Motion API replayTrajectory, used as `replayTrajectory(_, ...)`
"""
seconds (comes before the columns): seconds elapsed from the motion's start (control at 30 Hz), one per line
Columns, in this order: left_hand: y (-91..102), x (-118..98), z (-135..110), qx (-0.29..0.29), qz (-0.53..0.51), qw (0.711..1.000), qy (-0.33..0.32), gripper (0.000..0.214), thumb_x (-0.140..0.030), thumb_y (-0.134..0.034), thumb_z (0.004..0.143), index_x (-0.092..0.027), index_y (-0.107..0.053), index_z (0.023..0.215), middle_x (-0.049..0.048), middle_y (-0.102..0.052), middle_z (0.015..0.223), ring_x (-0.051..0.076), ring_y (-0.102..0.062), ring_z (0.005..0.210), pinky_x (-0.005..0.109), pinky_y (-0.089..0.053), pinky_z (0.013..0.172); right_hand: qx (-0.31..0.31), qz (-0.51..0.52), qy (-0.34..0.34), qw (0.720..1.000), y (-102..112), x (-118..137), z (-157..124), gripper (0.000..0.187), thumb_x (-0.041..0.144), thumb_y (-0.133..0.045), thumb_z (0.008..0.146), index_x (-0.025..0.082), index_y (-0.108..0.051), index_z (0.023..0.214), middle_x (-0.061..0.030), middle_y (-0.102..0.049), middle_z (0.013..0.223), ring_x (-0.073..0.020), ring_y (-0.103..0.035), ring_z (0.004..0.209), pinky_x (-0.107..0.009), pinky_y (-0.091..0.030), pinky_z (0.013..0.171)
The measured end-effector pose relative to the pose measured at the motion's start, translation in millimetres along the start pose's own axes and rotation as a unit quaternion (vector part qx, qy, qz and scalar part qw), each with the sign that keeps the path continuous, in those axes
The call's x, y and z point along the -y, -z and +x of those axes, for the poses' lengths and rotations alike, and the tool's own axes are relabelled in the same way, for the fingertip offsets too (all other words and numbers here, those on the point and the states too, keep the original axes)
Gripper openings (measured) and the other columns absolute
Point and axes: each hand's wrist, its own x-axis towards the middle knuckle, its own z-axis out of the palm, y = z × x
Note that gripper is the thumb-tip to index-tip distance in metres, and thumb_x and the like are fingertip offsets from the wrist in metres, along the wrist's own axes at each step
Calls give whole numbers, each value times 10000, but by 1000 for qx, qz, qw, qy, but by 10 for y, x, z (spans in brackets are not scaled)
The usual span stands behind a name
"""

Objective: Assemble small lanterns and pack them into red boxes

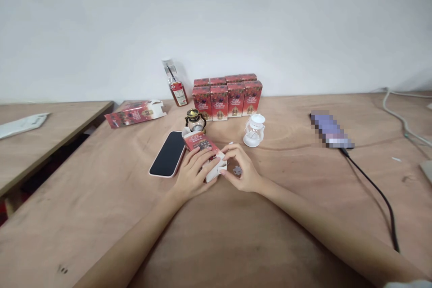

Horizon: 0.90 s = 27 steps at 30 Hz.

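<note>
On the wooden table (pixel 222 238), a loosely spread left hand (pixel 191 177) holds, and a half-curled right hand (pixel 245 173) touches, the red box (pixel 195 139) between them; any pinch on its white flap (pixel 214 172) is unclear. Working that flap seems in hand, calling for a light touch.

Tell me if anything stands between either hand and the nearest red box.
Nothing visible does: the left hand holds the red box, and the right hand is at its white end.
</note>
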Motion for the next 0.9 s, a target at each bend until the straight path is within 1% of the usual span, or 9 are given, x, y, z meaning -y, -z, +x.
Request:
replayTrajectory(0.17, 8, 7, -4, -4, -17, 1000, -3, 423, -260, -661, 783, -159, -521, 1169, 115, -679, 1079, 240, -600, 1105, 437, -445, 982, -20, -4, -11, 1000, -47, -52, 2, 391, 296, -680, 782, 216, -473, 1104, -93, -552, 1052, -217, -551, 1012, -378, -505, 833)
replayTrajectory(0.3, 81, -22, 1, -32, -7, 997, -77, 267, -187, -671, 781, -185, -586, 1034, 58, -706, 1037, 209, -618, 1082, 400, -469, 986, 16, 12, -30, 999, -30, -92, 5, 475, 390, -659, 796, 223, -460, 1195, -101, -562, 1108, -222, -558, 1047, -398, -505, 871)
replayTrajectory(0.43, 152, -94, 19, -66, -5, 987, -146, 184, -121, -652, 775, -217, -613, 927, 2, -704, 1027, 194, -579, 1148, 359, -493, 975, 81, 49, -12, 995, 16, -91, 15, 631, 445, -627, 807, 240, -354, 1338, -129, -469, 1292, -251, -477, 1221, -447, -446, 986)
replayTrajectory(0.57, 154, -177, 43, -96, -10, 979, -180, 157, -158, -646, 770, -258, -588, 876, -33, -687, 1021, 154, -570, 1153, 307, -480, 977, 77, 40, 55, 995, 24, -70, 2, 599, 395, -647, 788, 263, -373, 1303, -137, -301, 1411, -301, -329, 1348, -503, -420, 1014)
replayTrajectory(0.6, 145, -198, 47, -91, -6, 981, -173, 165, -171, -648, 768, -268, -586, 887, -40, -678, 1034, 141, -554, 1168, 305, -447, 1015, 66, 39, 79, 994, 16, -66, -7, 592, 370, -667, 770, 268, -387, 1282, -132, -259, 1426, -310, -310, 1358, -506, -424, 1014)
replayTrajectory(0.67, 122, -245, 50, -77, 9, 990, -118, 187, -244, -662, 766, -279, -590, 935, -25, -654, 1072, 148, -474, 1248, 352, -327, 1116, 35, 33, 121, 991, -7, -62, -33, 573, 286, -687, 741, 280, -407, 1241, -112, -197, 1433, -315, -309, 1359, -500, -437, 1011)
replayTrajectory(0.77, 82, -322, 28, -74, 11, 997, -14, 416, -447, -648, 753, -272, -556, 1119, 63, -563, 1217, 248, -285, 1371, 500, -120, 1169, -24, -6, 149, 989, -48, -67, -83, 543, 147, -676, 679, 293, -443, 1148, -85, -169, 1407, -321, -354, 1326, -508, -464, 980)
replayTrajectory(0.83, 44, -364, -23, -87, -32, 995, 46, 616, -538, -600, 749, -279, -435, 1283, 104, -404, 1383, 316, -185, 1401, 593, -109, 1137, -53, -51, 145, 987, -71, -73, -113, 500, 123, -690, 625, 294, -491, 1050, -65, -171, 1385, -339, -367, 1306, -521, -475, 953)
replayTrajectory(0.9, -15, -386, -110, -79, -94, 984, 130, 795, -557, -570, 751, -293, -210, 1408, 110, -175, 1501, 346, -89, 1416, 643, -209, 1091, -53, -91, 161, 981, -84, -76, -130, 423, 148, -710, 595, 306, -549, 953, -38, -221, 1346, -353, -355, 1296, -560, -443, 968)
